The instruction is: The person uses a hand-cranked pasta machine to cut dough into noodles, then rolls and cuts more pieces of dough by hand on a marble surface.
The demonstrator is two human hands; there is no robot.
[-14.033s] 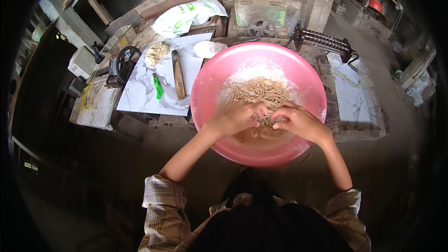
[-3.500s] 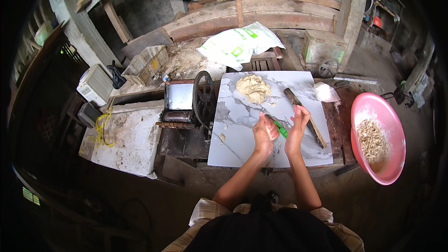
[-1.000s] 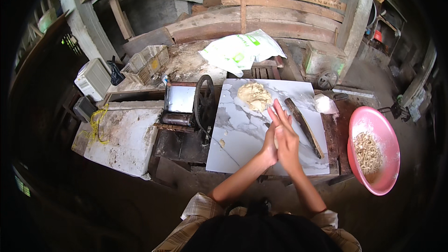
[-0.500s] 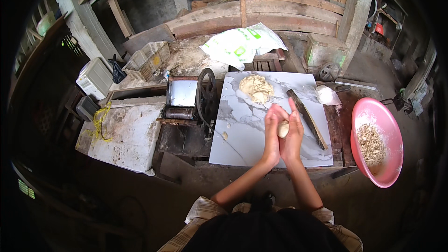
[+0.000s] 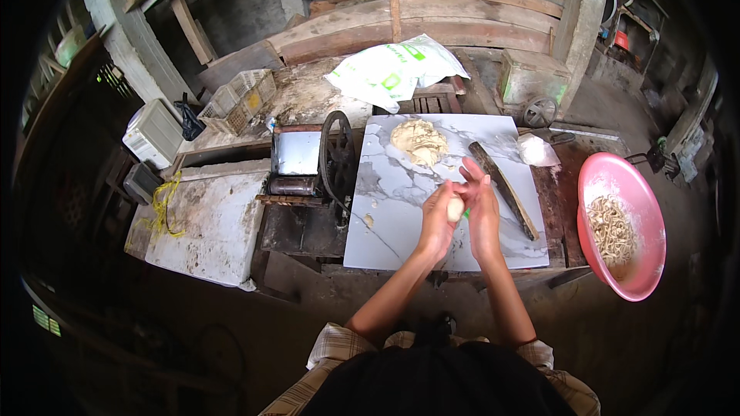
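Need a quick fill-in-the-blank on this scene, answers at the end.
The small dough ball sits ____ the left hand and the right hand. The noodles lie in a basin coloured ____. The roller machine stands to the ____ of the marbled board.

Missing words: between; pink; left.

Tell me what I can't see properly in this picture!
All in the head view:
Dough ball: the left hand hides part of it.
Green thing: only a sliver shows; the dough ball, left hand and right hand block the rest.
Pink basin: noodle-like strands cover part of its bottom.
White bag: its sides hide anything inside.
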